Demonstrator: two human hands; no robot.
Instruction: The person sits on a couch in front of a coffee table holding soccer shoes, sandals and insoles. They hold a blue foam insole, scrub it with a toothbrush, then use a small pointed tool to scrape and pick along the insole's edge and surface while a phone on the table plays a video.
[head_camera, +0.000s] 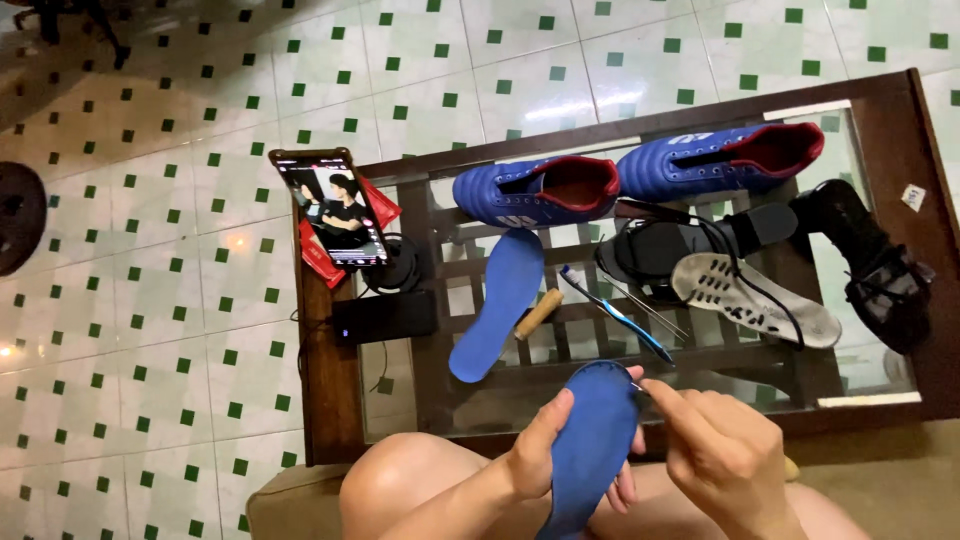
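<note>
A glass-topped wooden table (330, 400) stands on a white floor (150, 300) with green squares. Above the knees, the left hand (545, 450) grips a blue insole (590, 440); the right hand (715, 450) pinches a thin needle (636, 386) at the insole's edge.

light: bright, even | glare: glass tabletop (640, 105), floor tiles (240, 240) | focus: sharp | edges: slightly bowed

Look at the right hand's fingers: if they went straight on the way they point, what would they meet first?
Most likely the rim of the blue insole held by the left hand; the right hand points left at it.
</note>
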